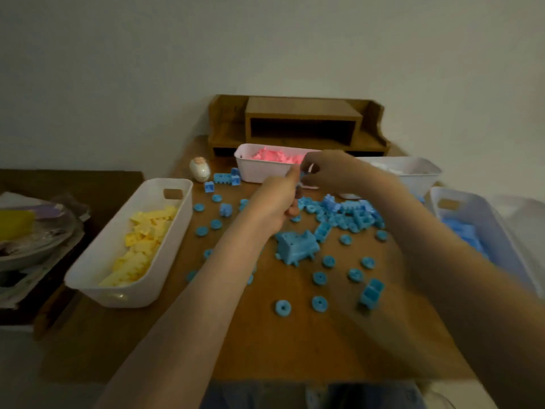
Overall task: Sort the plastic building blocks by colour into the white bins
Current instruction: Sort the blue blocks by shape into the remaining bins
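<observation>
**Both hands raised over the blue scatter**

Pinches a small blue piece (304, 173) in the curled fingertips of the right hand (327, 169), held above the wooden table (265, 343) just in front of the pink bin (244, 165). Holds the left hand (275, 203) up against the same piece, fingers curled, thumb tip beside it; too blurred to tell whether gripping or merely touching.

Loose blue blocks (348, 214) strewn across the table under and around both forearms: a heap near the right wrist, a large blue block (298, 246) near the middle, round blue pieces (283, 307) dotted toward the near edge, a few more by the left end of the pink bin.

Four white bins around the scatter. At the left, lying lengthwise, the yellow bin (174, 184) with yellow blocks (147, 237). At the back, the pink bin with pink blocks (277, 156). Back right, partly hidden behind the right arm, the pale bin (424, 169) with whitish blocks (386, 170). Far right, the blue bin (442, 199) with sorted blue blocks (463, 231).

Behind the pink bin, against the wall, a wooden desk shelf (300, 122). Between the yellow and pink bins, a small egg-shaped object (200, 169). Off the table's left side, on a lower surface, a cluttered plate (29, 246)
</observation>
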### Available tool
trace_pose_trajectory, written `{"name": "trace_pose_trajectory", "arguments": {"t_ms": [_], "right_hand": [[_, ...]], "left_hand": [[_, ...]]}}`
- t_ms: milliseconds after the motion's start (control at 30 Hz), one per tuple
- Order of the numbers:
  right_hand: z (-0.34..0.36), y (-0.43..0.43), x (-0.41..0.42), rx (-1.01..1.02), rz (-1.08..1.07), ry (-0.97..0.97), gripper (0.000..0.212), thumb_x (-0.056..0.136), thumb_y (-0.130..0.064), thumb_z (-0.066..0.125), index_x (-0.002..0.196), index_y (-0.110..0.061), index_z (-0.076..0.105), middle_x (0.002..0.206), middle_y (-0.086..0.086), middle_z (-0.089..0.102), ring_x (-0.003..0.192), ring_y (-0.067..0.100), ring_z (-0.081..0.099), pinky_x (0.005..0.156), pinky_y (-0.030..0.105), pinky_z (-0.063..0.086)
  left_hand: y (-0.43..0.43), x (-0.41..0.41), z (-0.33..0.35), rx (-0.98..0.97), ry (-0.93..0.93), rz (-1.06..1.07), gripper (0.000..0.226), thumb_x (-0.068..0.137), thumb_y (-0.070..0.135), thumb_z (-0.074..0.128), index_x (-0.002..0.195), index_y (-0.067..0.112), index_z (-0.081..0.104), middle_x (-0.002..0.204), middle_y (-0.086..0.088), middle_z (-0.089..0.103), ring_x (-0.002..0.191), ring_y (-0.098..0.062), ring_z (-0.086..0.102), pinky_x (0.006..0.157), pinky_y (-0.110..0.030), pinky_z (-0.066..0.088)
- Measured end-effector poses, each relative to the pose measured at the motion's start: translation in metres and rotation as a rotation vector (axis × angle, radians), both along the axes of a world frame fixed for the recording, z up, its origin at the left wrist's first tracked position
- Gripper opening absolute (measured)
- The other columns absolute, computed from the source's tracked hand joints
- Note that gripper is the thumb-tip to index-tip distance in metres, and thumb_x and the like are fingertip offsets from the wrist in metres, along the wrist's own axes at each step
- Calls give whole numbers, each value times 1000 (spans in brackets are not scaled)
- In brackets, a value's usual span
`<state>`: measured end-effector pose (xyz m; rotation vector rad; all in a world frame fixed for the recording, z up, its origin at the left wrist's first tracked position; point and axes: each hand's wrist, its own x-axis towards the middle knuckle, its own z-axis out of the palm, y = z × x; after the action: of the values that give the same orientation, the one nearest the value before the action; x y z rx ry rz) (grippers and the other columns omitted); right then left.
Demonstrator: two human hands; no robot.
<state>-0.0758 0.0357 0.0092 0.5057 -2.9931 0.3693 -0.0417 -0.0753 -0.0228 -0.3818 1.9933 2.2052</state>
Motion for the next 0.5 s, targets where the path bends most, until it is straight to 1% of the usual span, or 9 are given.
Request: {"name": "trace_pose_trajectory", "arguments": {"t_ms": [67, 133, 167, 233, 267, 333, 400, 467, 500], "right_hand": [[11, 39, 11, 34, -83, -4, 24, 89, -23, 56, 111, -14, 61, 119, 7, 59, 109, 23, 53, 81, 26, 36], [17, 80, 21, 50, -172, 1, 23, 89, -22, 58, 110, -15, 62, 117, 8, 59, 106, 25, 53, 82, 28, 37], [18, 102, 26, 54, -219, 1, 22, 88, -21, 58, 109, -15, 63, 117, 10, 59, 106, 26, 53, 83, 29, 38], [16, 142, 37, 59, -311, 1, 23, 86, -21, 61, 109, -17, 64, 116, 10, 60, 107, 28, 53, 89, 31, 41], [14, 161, 44, 58, -364, 7, 24, 85, -21, 63, 108, -20, 64, 115, 9, 61, 108, 27, 54, 94, 35, 42], [7, 185, 50, 49, -447, 2, 27, 82, -21, 65, 109, -24, 64, 114, 5, 63, 109, 25, 54, 98, 43, 41], [1, 202, 57, 19, -500, -17, 28, 82, -20, 65, 109, -25, 64, 112, 1, 63, 109, 23, 54, 101, 44, 39], [-6, 216, 58, -2, -521, -29, 29, 83, -22, 64, 111, -27, 63, 112, -1, 63, 111, 22, 54, 102, 44, 37], [-10, 219, 57, 16, -521, -41, 30, 84, -23, 62, 113, -29, 62, 114, -2, 63, 112, 21, 53, 103, 44, 36]], "left_hand": [[23, 9, 7, -163, 55, -116, 32, 99, 36, 45, 79, 10, 49, 77, -7, 48, 53, -14, 33, 46, -23, 25], [47, 20, 12, -348, 163, -216, 31, 96, 37, 50, 95, 7, 55, 88, -9, 53, 61, -17, 45, 51, -26, 34], [61, 25, 13, -414, 218, -251, 34, 94, 37, 53, 109, 6, 55, 97, -8, 55, 74, -20, 53, 58, -27, 40], [94, 38, 17, -487, 297, -308, 42, 92, 35, 58, 123, 8, 50, 110, -5, 53, 101, -24, 55, 74, -28, 42], [114, 45, 20, -507, 331, -345, 40, 92, 33, 59, 123, 10, 49, 111, -4, 53, 104, -23, 53, 77, -29, 42], [144, 49, 21, -484, 376, -407, 31, 91, 27, 61, 114, 10, 50, 103, -4, 54, 95, -21, 53, 70, -28, 43], [173, 47, 19, -464, 380, -464, 24, 90, 20, 61, 109, 9, 51, 97, -6, 56, 89, -20, 55, 67, -28, 47], [197, 39, 14, -561, 388, -488, 32, 89, 14, 61, 118, 4, 50, 114, -14, 56, 102, -28, 57, 79, -36, 51], [205, 34, 11, -633, 394, -497, 40, 89, 12, 60, 126, 4, 46, 123, -17, 50, 108, -32, 55, 83, -37, 50]]}}
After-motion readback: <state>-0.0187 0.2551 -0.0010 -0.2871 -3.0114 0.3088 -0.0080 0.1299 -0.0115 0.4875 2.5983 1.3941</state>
